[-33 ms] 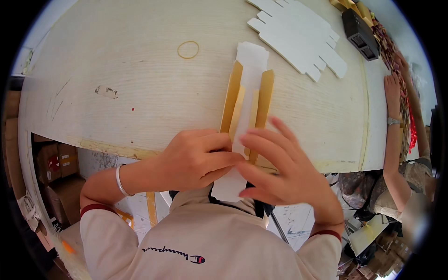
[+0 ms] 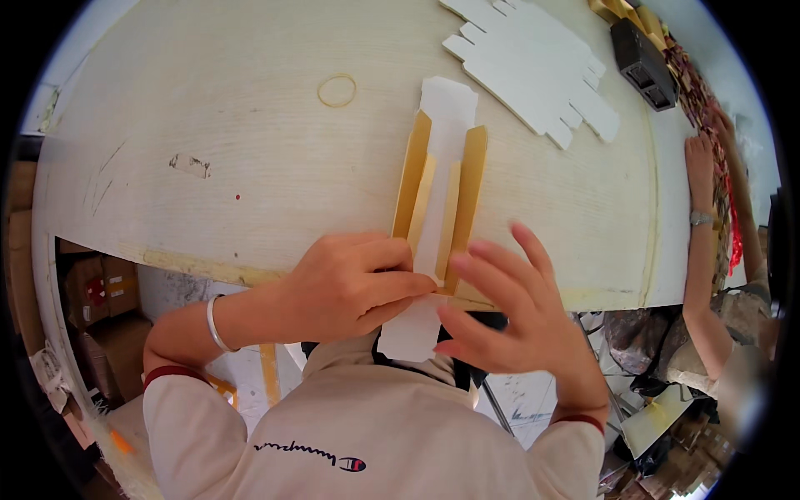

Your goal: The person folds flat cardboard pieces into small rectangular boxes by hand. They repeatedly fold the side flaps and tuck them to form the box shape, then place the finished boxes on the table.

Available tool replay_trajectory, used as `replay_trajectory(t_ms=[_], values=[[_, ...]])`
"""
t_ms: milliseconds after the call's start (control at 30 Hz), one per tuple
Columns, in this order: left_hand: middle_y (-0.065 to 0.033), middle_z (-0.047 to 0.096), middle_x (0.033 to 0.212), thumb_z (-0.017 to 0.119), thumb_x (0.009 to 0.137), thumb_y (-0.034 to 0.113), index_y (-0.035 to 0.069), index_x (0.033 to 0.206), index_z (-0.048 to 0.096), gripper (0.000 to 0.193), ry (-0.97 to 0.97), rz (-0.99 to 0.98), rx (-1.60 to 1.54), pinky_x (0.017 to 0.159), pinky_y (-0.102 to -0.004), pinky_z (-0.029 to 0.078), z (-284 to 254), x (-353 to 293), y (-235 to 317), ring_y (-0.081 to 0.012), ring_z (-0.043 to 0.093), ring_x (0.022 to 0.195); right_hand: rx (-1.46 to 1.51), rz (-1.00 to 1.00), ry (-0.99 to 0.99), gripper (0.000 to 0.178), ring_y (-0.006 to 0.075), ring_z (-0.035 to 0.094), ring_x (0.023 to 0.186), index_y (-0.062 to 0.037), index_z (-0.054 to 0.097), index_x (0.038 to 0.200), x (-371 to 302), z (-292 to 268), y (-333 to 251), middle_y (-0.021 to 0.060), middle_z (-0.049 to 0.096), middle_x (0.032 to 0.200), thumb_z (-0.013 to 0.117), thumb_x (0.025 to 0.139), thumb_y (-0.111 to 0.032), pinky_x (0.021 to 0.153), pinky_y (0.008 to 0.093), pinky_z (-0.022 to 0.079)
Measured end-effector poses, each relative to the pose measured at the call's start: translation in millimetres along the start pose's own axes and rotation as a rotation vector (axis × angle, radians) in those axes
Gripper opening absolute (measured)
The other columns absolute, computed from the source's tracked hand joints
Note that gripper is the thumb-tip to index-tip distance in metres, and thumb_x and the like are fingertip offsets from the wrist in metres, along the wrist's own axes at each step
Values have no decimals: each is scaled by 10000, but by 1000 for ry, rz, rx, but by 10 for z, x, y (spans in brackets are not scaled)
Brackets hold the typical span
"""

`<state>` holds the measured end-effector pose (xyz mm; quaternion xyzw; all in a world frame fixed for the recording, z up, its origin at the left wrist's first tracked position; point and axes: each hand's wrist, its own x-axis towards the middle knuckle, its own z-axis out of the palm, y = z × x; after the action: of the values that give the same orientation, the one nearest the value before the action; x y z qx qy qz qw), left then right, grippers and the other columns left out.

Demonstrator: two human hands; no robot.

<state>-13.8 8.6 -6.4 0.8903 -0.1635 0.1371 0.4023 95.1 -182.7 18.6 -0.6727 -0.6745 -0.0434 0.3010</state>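
A partly folded cardboard box (image 2: 434,192), white inside with gold side walls, lies lengthwise in front of me. Its side walls and inner flaps stand up, while its far end flap lies flat and its near flap reaches past the table edge. My left hand (image 2: 354,282) is closed on the near left corner of the box, fingers bent and pressed together across its near end. Just right of that end, my right hand (image 2: 508,312) is raised with fingers spread, holding nothing. Part of the near left wall is hidden behind my left hand.
A stack of flat white box blanks (image 2: 533,67) lies at the far right of the table (image 2: 275,167). A rubber band (image 2: 337,91) rests beyond the box, to its left. At the right edge are a black box-like object (image 2: 643,64) and another person's arm (image 2: 702,242).
My right hand has moved a little to the right, away from the near end of the box and my left fingers. The left hand keeps its place on the box.
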Motion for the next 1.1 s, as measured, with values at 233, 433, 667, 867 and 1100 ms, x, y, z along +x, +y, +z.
replay_trajectory(t_ms=[233, 433, 667, 867, 1100], values=[[-79, 542, 910, 728, 753, 28, 25, 912, 701, 161, 3, -102, -96, 509, -284, 419, 80, 3, 25, -169, 508, 592, -256, -41, 182, 68, 206, 585, 788, -37, 609, 772, -490, 437, -60, 139, 637, 1165, 643, 714, -36, 577, 268, 476], [-93, 475, 987, 687, 867, 172, 16, 1106, 625, 292, -63, -153, -193, 589, -271, 422, 53, -17, 20, -161, 489, 673, 188, 75, 325, 234, 247, 557, 646, 35, 584, 849, -283, 396, 24, 185, 648, 980, 629, 628, 96, 566, 297, 467], [-83, 510, 992, 592, 934, 111, 17, 1151, 448, 277, -140, -210, -390, 560, -240, 412, -78, 17, 32, -119, 494, 690, 542, 474, 396, 236, 279, 552, 641, 14, 580, 930, -160, 365, -80, 143, 617, 829, 652, 722, 102, 539, 313, 437], [-106, 567, 895, 569, 901, 14, 26, 1143, 419, 285, -6, -429, -501, 557, -284, 426, 24, 7, 150, -185, 532, 633, 433, 317, 362, 412, 288, 582, 672, -1, 522, 1184, -200, 409, -29, 150, 618, 858, 629, 799, 95, 555, 331, 471], [-172, 580, 966, 529, 872, -62, 23, 1194, 426, 349, 208, -334, -271, 618, -379, 474, 235, 14, 237, -321, 567, 671, 439, 384, 302, 479, 294, 590, 686, 6, 514, 1272, -150, 396, -72, 170, 611, 928, 618, 814, 103, 569, 335, 486]])
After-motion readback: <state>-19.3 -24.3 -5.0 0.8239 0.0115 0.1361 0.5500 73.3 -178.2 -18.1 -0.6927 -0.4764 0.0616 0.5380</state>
